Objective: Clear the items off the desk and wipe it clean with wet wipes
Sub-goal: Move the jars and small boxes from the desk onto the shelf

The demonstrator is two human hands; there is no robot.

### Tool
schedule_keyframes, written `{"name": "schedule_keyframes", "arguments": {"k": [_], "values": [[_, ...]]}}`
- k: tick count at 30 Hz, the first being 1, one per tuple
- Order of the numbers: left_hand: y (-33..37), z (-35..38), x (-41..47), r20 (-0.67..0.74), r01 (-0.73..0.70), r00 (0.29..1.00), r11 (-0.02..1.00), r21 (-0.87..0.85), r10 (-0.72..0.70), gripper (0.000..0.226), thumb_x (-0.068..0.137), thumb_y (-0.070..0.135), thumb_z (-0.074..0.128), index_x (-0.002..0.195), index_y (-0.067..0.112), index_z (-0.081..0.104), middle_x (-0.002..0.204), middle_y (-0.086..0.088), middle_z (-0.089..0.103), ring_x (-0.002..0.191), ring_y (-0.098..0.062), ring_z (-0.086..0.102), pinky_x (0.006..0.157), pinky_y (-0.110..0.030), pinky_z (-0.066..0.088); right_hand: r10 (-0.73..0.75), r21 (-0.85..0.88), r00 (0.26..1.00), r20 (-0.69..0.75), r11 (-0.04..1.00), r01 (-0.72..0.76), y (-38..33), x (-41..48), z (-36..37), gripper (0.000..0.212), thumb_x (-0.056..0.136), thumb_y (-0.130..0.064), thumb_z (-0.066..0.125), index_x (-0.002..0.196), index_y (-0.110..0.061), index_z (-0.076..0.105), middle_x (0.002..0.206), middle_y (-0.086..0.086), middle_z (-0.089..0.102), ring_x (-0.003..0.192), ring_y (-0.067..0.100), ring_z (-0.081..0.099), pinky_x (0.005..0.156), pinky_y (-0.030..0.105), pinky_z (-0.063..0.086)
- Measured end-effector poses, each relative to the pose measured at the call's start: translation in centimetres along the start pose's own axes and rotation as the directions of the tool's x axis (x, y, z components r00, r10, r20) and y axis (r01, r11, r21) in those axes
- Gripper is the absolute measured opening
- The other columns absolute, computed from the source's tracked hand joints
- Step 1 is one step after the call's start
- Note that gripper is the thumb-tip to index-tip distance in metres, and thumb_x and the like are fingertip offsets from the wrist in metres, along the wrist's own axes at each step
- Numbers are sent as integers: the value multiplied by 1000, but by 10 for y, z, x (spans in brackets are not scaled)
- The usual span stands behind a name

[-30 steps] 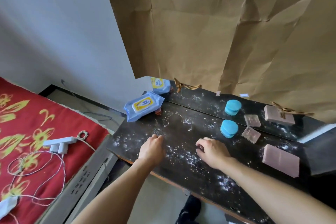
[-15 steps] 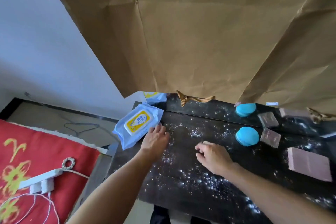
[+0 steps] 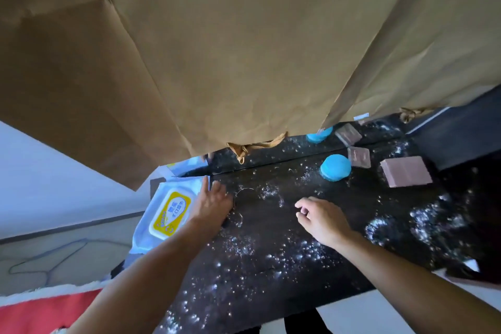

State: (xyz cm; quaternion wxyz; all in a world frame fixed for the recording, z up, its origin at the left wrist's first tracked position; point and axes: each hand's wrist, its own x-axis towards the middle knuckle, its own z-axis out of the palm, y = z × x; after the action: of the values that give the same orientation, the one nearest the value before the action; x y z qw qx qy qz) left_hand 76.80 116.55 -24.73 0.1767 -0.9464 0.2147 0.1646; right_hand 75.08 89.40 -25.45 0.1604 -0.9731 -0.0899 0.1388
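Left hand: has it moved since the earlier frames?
Yes. The left hand moved from the front of the desk to the wet wipes pack at its left corner.

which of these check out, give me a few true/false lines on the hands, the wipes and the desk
1. The left hand lies against the right edge of the wipes pack. True.
2. The right hand holds a wipe. False: no wipe is in it; its fingers are loosely curled over the desk.
3. The desk is wiped clean. False: white specks are scattered across it.
4. A blue puck sits left of a pink block. True.
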Motion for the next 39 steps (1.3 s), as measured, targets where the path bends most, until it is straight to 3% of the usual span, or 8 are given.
{"name": "schedule_keyframes", "arguments": {"k": [5, 11, 15, 19, 26, 32, 35, 39], "values": [[20, -28, 17, 18, 38, 999, 925, -378, -34, 37, 83, 8, 56, 119, 13, 49, 128, -10, 35, 108, -28, 52, 88, -40, 45, 77, -79, 948, -309, 991, -106, 30, 14, -35, 39, 70, -20, 76, 107, -16, 65, 98, 4, 63, 90, 25, 62, 56, 35, 54], [60, -45, 19, 7, 56, 998, 815, -577, -64, 26, 87, 18, 54, 112, 15, 46, 112, -2, 53, 96, -24, 59, 78, -37, 53, 249, -109, 963, -99, 960, -259, 63, 61, -63, 80, 74, -31, 72, 142, -25, 31, 146, 9, 29, 131, 31, 35, 86, 42, 48], [76, -46, 6, 33, 116, 992, 789, -603, -121, 17, 85, 20, 53, 101, 18, 48, 101, 2, 59, 84, -24, 61, 72, -35, 51, 214, -60, 977, 16, 975, -213, 75, 81, -48, 79, 72, -27, 75, 140, -26, 34, 139, 8, 36, 123, 31, 44, 88, 42, 47], [91, -48, -3, 77, 187, 981, 776, -603, -176, 12, 86, 21, 51, 98, 20, 48, 98, 1, 59, 80, -26, 62, 71, -37, 52, 138, -31, 990, -21, 990, -139, 88, 85, -43, 59, 73, -20, 75, 126, -23, 48, 120, 9, 47, 106, 31, 53, 77, 39, 48], [118, -81, 5, 63, 208, 975, 785, -583, -212, 17, 89, 19, 50, 106, 20, 50, 104, 1, 57, 84, -25, 62, 76, -37, 53, 165, 155, 984, -73, 976, -153, 108, 38, -59, 65, 63, -30, 76, 118, -21, 43, 109, 4, 57, 92, 27, 59, 70, 34, 47], [158, -128, 34, -30, 24, 998, 835, -550, -49, 22, 92, 12, 48, 112, 17, 54, 109, -1, 55, 91, -20, 62, 82, -34, 54, 315, 197, 935, -163, 939, -282, 150, -47, -78, 56, 67, -37, 74, 115, -23, 50, 110, 1, 58, 96, 20, 58, 77, 28, 45], [191, -155, 53, -83, -91, 995, 846, -525, 55, 35, 91, 15, 49, 126, 16, 42, 107, -6, 59, 89, -24, 64, 78, -38, 56, 414, 205, 891, -189, 904, -376, 178, -93, -91, 61, 67, -42, 74, 120, -24, 51, 113, 3, 58, 99, 21, 59, 82, 31, 49], [250, -193, 68, -165, -221, 974, 835, -504, 158, 28, 94, 27, 47, 116, 15, 36, 96, -6, 61, 83, -26, 64, 74, -43, 56, 520, 224, 830, -202, 849, -478, 220, -151, -110, 67, 70, -44, 71, 130, -22, 49, 117, 3, 58, 104, 20, 58, 88, 30, 47]]}}
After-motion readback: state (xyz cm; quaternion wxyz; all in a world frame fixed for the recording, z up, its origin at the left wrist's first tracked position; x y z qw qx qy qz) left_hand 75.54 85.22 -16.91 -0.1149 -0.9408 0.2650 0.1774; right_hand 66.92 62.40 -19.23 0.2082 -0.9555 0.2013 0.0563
